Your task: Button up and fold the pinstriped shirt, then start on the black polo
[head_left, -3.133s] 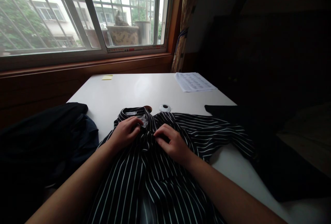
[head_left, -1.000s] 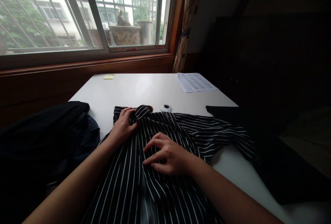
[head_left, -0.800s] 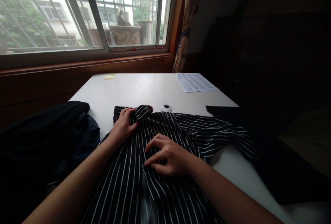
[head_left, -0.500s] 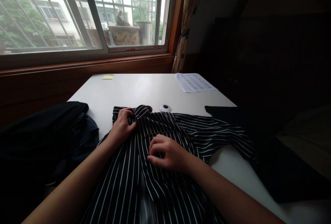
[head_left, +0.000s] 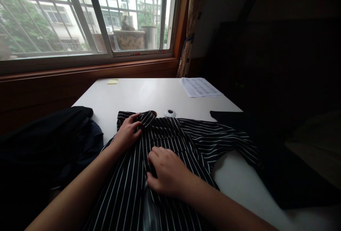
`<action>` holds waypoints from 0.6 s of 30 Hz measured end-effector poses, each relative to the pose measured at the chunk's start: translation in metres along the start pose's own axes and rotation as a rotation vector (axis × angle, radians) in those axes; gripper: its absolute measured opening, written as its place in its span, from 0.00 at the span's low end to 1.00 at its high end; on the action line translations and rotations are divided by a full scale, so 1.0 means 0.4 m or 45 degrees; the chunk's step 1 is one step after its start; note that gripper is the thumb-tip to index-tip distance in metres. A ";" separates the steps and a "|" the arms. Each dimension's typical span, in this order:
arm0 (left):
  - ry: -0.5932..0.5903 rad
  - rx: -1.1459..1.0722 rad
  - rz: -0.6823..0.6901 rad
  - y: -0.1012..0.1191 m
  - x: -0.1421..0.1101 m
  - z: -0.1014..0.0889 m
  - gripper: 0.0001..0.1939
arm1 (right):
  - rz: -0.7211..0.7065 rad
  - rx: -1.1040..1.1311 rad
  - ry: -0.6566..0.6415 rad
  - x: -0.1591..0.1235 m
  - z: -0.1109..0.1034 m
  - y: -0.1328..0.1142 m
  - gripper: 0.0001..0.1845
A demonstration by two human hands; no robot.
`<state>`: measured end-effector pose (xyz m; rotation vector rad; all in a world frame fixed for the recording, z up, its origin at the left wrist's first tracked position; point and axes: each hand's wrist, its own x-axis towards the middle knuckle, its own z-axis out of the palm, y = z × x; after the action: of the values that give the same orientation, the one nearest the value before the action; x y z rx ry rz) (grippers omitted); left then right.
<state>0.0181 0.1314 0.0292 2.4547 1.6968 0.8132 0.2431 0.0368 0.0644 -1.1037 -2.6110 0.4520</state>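
Observation:
A black shirt with white stripes [head_left: 128, 177] lies spread on the white table, its collar toward the window. One sleeve stretches out to the right. My left hand [head_left: 128, 133] rests at the shirt's collar [head_left: 147, 119], its fingers apart and lying on the cloth. Lower down, over the shirt's front, is my right hand [head_left: 169, 168]. Its fingers bend toward the cloth, with a gap between them and the thumb. The fingertips of this hand are partly hidden, and no cloth shows pinched in it.
Dark clothing [head_left: 77, 135] is heaped at the left, and another dark cloth [head_left: 277, 167] covers the right side. On the white table [head_left: 149, 94] are a yellow sticky note [head_left: 112, 81], printed sheets [head_left: 201, 87] and a round white object with a dark centre [head_left: 169, 113]. A barred window stands behind.
My right hand has moved down toward me along the shirt front, its thumb now farther from its fingers. At the collar, my left hand's fingers have straightened slightly. The view has tilted up a little.

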 end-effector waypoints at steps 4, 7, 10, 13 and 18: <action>-0.065 0.121 0.101 0.015 -0.007 -0.011 0.13 | -0.021 0.044 0.031 0.006 0.013 0.016 0.04; -0.147 0.101 0.186 0.005 -0.010 -0.021 0.15 | -0.044 0.123 0.064 0.010 0.019 0.031 0.05; -0.226 0.000 0.260 -0.018 -0.002 -0.044 0.18 | -0.064 0.228 0.081 0.013 0.019 0.044 0.06; -0.267 -0.100 0.308 -0.024 0.012 -0.093 0.17 | -0.064 0.339 0.095 0.016 0.016 0.054 0.06; -0.335 0.075 0.408 0.050 -0.005 -0.197 0.07 | -0.007 0.497 0.113 0.022 0.007 0.068 0.06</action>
<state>-0.0004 0.1018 0.1028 2.7694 1.2785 0.4357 0.2536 0.0606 0.0525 -0.9585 -2.3135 0.8474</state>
